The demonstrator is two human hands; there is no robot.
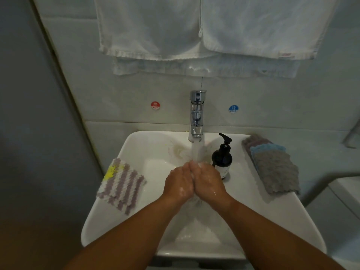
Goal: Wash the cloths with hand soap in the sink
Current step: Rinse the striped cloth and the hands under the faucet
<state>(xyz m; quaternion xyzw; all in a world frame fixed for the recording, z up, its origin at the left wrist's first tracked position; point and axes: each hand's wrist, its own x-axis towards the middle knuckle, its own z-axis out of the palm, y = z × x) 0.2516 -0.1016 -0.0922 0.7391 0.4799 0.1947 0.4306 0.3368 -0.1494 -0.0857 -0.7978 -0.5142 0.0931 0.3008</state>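
Left hand [178,184], right hand [209,182] side by side under running water, fingers straight, soapy, holding nothing. Striped cloth [121,187] on left rim of sink [109,217], grey cloth stack [272,166] on right rim. Likely soft, limp, heavier once soaked; pinch at edge. Soap bottle [223,158] and tap [197,114] behind.

A round red sticker [155,105] on the wall [116,94], left of the tap [197,114], reads "HOT" in small white capitals under a white Chinese character. A matching round blue sticker [233,109], right of the tap, reads "COLD" under another white character. The dark soap bottle [222,158] carries a pale label [225,172] whose print is too small to read. A reddish tag [286,54] on the right-hand hanging towel [259,26] is illegible.
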